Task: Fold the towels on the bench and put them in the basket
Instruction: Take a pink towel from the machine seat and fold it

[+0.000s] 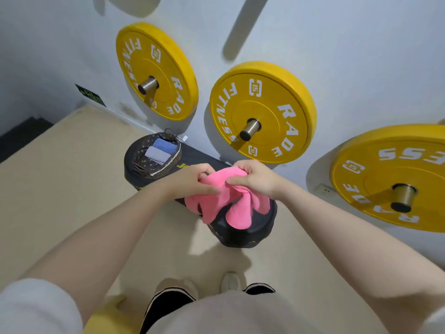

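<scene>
1. Pale grey wall (pixel 337 44) across the upper frame, carrying three yellow weight plates (pixel 262 112) on metal pegs, lettered "RADE FITNESS"; one upper centre-left, one centre, one cut off at the right edge.
2. Beige floor (pixel 60 177) filling the left and lower middle, with a dark strip at the far left edge.
3. Black padded bench (pixel 252 232) running diagonally from centre-left down to centre, close along the wall.
4. Woven basket (pixel 166 167) sitting on the bench's far end, left of centre, holding a folded blue towel (pixel 165 145) and a folded pale grey towel (pixel 155 153), side by side and touching.
5. Pink towel (pixel 224 208) bunched at frame centre, lifted at the top, lower folds draping onto the bench's near end.
6. Left hand (pixel 190 182) at centre, fingers and thumb curled, pinching the pink towel's upper left edge.
7. Right hand (pixel 252 177) just beside it, fingers curled over the towel's top, thumb pressed against the cloth.
8. Both bare forearms reaching in from the lower corners; white sleeve (pixel 36 307) at lower left.
9. Shoe tips (pixel 231 282) on the floor at bottom centre.
</scene>
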A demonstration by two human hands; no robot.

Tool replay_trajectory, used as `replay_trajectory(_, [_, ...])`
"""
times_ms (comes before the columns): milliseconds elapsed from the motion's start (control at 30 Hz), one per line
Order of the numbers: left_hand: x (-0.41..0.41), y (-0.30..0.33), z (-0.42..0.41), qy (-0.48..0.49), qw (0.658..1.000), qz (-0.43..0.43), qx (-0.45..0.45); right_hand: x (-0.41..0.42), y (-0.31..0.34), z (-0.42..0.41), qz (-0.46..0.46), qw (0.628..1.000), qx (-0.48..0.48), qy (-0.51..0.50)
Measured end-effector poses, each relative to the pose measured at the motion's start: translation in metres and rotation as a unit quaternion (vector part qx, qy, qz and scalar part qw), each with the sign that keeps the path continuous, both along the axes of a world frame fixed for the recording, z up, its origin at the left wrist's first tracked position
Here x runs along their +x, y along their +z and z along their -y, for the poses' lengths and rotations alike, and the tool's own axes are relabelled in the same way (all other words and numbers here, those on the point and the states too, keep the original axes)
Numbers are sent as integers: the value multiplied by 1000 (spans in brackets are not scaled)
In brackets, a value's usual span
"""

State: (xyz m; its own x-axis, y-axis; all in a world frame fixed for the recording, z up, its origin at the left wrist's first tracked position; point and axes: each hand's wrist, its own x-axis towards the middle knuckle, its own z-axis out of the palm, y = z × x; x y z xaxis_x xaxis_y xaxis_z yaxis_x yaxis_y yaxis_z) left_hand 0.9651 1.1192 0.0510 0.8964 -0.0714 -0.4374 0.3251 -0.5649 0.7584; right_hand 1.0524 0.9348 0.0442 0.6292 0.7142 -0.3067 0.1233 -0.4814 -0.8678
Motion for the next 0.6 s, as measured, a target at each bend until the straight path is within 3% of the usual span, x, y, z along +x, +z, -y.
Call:
replay_trajectory(67, [17,-4,-5,-35,999,10,26,11,-3,-2,-86,995,22,-43])
replay_trajectory(133, [38,-9,-11,-71,995,27,64,19,-9,-7,-110,990,20,-84])
replay_trajectory(233, [65,-19,-24,-111,986,49,112,27,-20,-20,40,989,-96,-106])
replay_trajectory(300, [83,-22,-35,-119,986,69,92,32,-25,-33,67,983,-137,-103])
replay_trajectory(400, [111,-23,-57,-160,980,92,69,37,-31,-65,55,985,-99,-129])
replay_trajectory(500, [136,-29,-90,-216,967,106,89,33,-41,-111,147,975,-87,-139])
replay_trajectory(600, [152,-34,-129,-250,962,82,71,25,-58,-163,158,961,-59,-217])
